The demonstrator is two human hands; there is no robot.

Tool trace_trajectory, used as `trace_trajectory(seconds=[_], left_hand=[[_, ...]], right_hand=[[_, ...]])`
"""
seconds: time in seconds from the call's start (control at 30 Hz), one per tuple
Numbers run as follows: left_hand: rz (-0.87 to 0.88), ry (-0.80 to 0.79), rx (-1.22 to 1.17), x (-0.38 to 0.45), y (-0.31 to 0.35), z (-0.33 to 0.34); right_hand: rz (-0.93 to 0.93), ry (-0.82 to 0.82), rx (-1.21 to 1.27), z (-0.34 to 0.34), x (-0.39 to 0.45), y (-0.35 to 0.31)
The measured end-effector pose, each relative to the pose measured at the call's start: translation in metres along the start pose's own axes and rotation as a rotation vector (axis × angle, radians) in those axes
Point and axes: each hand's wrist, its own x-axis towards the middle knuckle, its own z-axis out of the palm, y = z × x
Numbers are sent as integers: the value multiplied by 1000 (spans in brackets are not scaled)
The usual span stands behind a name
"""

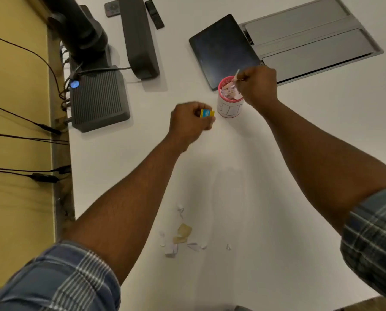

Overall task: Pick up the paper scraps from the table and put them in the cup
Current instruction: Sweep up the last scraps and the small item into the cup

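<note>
A cup (230,104) stands upright on the white worktop (277,198), just in front of a dark tablet (223,50). It has a pink rim and inside and a white outer wall with faint lettering I cannot read. It is filled close to the rim with torn paper bits in white, pink and tan.

The right hand (258,86) hangs over the far right edge of the cup's mouth, knuckles up, arm stretched out from a rolled plaid sleeve (373,239). Its fingers are curled and pinch a thin white strip (237,74) that sticks up above the rim, with a bit of tan paper below it.

The left hand (191,121) hovers above the worktop just left of the cup, not touching it. Its fingers are curled and pinch a small yellow and blue scrap (207,113) at the fingertips, level with the cup's wall.

More paper scraps (181,236) lie loose on the worktop well back from the cup, between the 2 forearms: a tan piece, some white and pale lilac bits, and a tiny one off to the right.

On the far left side sit a ribbed grey box (100,102) with a blue light, a dark bar-shaped device (140,39) and cables. A grey metal hatch (311,39) is set into the worktop beyond the tablet.
</note>
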Motion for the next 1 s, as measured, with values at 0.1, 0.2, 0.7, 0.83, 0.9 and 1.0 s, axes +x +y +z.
trace_trajectory(seconds=[0.1, 0.2, 0.7, 0.83, 0.9, 1.0], left_hand=[[73, 23, 107, 41, 21, 21], [143, 39, 225, 71, 33, 41], [398, -137, 760, 106, 38, 64], [422, -74, 737, 105, 31, 57], [423, -26, 736, 105, 27, 54], [471, -6, 834, 109, 19, 56]], right_hand=[[-70, -79, -154, 9, 21, 1], [-102, -186, -285, 15, 35, -1], [-156, -449, -454, 3, 50, 4], [-84, -313, -397, 13, 46, 8], [-67, -301, -397, 17, 45, 7], [33, -462, -366, 24, 49, -1]])
